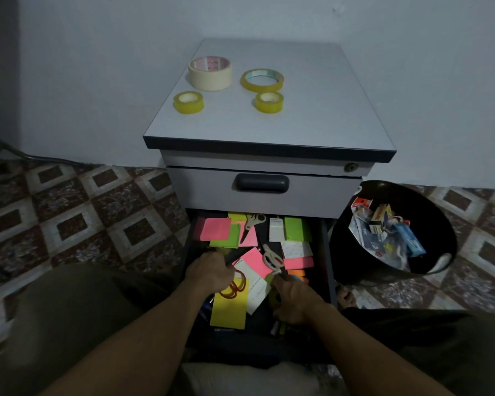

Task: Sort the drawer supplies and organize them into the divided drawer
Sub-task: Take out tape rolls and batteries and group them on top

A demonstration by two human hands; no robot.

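Neon pink, green and yellow sticky notes point(215, 229) lie scattered every which way across the open lower drawer point(327, 252) of the grey cabinet point(312, 110), so the sorting looks to me barely begun. Mixed in among the paper are one pair of scissors point(272, 260) near the middle, a second pair point(252, 222) toward the back, and a loop of rubber bands point(236, 285) resting on a long yellow pad point(229, 312). The person sits close, both arms reaching down in. The left hand point(209, 271) is knuckles-up just beside the rubber bands, its fingers curled under and out of sight; I cannot tell whether they hold anything. The right hand point(293, 301) reaches toward the nearer scissors, fingers bent, but in this dim light I cannot tell if it grips them. Four tape rolls point(210, 72) stand apart from one another on the cabinet top, probably set there as one sorted group to clear room below. A black bin point(343, 252) to the right holds wrappers and small boxes, likely rejects. No dividers show inside the drawer.
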